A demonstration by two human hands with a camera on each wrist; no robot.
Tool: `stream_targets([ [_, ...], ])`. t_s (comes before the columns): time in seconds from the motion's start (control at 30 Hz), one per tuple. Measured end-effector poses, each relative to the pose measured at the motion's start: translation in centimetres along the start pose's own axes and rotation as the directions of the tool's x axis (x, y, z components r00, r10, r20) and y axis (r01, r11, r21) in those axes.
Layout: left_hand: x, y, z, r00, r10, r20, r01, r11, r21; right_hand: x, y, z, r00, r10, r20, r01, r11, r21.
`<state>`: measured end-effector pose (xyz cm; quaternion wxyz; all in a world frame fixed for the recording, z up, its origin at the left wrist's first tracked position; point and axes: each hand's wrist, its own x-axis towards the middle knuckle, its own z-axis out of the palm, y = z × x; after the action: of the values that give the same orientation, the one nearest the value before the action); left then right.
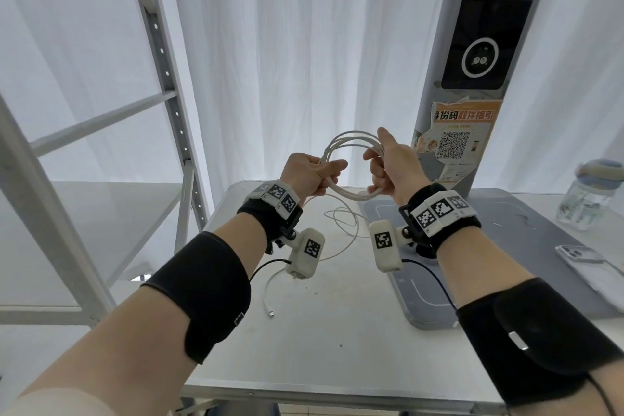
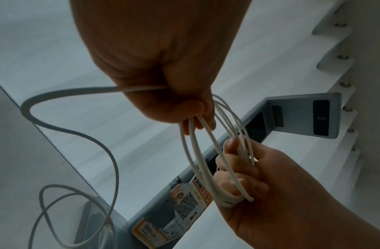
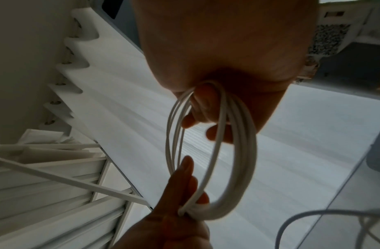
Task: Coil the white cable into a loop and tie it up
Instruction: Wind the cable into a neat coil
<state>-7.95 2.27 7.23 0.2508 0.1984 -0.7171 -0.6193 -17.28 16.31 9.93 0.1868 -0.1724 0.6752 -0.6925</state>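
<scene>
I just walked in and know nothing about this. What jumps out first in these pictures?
A white cable, wound into several loops, is held up above the table between the left hand and the right hand, each gripping one side of the coil. Its loose tail trails down onto the table. Black-and-white coded tags ring both wrists.

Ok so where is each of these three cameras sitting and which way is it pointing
Head: worn on the head, facing forward and down at the table; shows both forearms, left hand and right hand holding the white cable.
Left wrist: on the left wrist, looking along the left hand toward the right hand.
Right wrist: on the right wrist, looking along the right hand toward the left hand.
Shared: all three show both hands gripping the coil.
</scene>
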Motion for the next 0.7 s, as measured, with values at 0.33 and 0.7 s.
stream_targets([
  [0.33, -0.07, 0.00, 0.05, 0.996, -0.036, 0.083, 0.036, 0.999, -0.002, 0.48, -0.12, 0.02, 0.994, -0.105, 0.000, 0.105, 0.994, 0.005],
  [0.7, -0.03, 0.31, -0.63, 1.000, -0.005, 0.013, 0.005, 1.000, -0.008, 0.30, 0.13, -0.12, 0.989, -0.127, 0.077, 0.127, 0.992, 0.004],
])
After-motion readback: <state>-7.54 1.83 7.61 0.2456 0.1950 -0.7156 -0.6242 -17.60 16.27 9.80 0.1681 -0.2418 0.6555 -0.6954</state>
